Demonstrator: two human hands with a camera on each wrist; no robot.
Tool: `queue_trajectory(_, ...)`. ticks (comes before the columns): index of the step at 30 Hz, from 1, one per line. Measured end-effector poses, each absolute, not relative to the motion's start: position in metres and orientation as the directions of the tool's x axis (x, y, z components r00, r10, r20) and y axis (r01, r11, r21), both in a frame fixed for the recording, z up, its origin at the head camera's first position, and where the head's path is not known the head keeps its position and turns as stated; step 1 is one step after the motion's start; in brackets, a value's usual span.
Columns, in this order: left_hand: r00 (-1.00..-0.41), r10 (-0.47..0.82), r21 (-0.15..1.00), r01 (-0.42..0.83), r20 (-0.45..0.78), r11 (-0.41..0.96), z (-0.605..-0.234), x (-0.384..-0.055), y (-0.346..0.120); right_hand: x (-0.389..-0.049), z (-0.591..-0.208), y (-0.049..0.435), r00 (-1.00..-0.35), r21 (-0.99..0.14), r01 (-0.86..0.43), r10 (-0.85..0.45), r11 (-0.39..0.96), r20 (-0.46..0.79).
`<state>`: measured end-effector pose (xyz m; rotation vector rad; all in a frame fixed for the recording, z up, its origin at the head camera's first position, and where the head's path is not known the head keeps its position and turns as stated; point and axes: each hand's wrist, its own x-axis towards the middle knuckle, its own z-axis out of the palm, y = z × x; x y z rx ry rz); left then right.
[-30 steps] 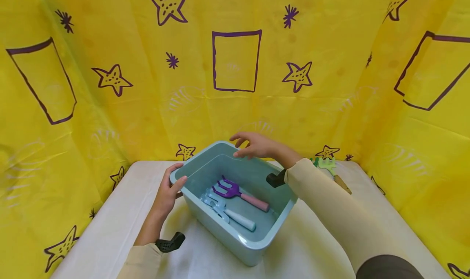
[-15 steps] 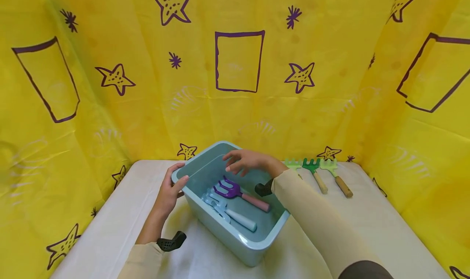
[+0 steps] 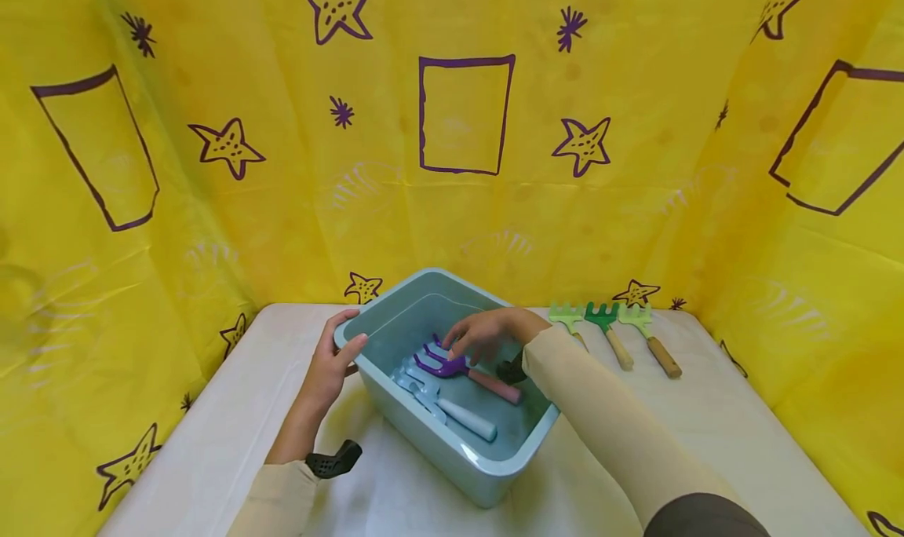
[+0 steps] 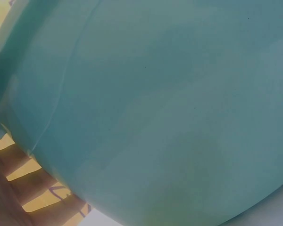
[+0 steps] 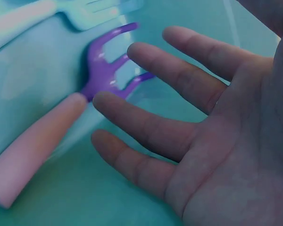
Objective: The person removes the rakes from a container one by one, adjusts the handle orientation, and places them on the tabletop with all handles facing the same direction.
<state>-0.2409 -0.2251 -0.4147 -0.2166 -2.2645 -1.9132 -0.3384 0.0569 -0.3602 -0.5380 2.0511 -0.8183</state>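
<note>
A light blue plastic bin (image 3: 487, 468) stands turned at an angle on the white-covered table. My left hand (image 3: 327, 368) grips its left corner, thumb over the rim. In the left wrist view, fingers (image 4: 59, 210) lie along the outside of the bin wall (image 4: 155, 108). Inside lie a purple hand fork (image 3: 443, 364) with a pink handle and a light blue hand rake (image 3: 466, 419); another light blue piece partly overlaps the rake. My right hand (image 3: 486, 334) hovers inside the bin above the purple fork. Its fingers spread apart in the right wrist view, close to the purple fork (image 5: 100, 66), holding nothing.
Right of the bin lie a light green rake (image 3: 567, 317), a dark green rake (image 3: 603, 317) and another light green rake (image 3: 637, 317), all with wooden handles. Yellow patterned cloth (image 3: 466, 207) walls the table at the back and sides.
My right hand has moved from above the bin's back rim down into the bin, over the purple fork. The rakes behind the right arm came into view. The left hand keeps its grip.
</note>
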Motion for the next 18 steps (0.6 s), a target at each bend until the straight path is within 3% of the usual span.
queue_trajectory(11,-0.978,0.000,0.964,0.203,0.206,0.170,-0.414,-0.241,-0.225,-0.336,-0.370,0.055,-0.466,-0.634,-0.016,-0.567,0.773,-0.679)
queue_trajectory(18,-0.979,-0.008,0.963,0.200,0.204,0.183,-0.417,-0.242,-0.225,-0.330,-0.375,0.055,-0.484,-0.573,0.017,-0.495,0.819,-0.722)
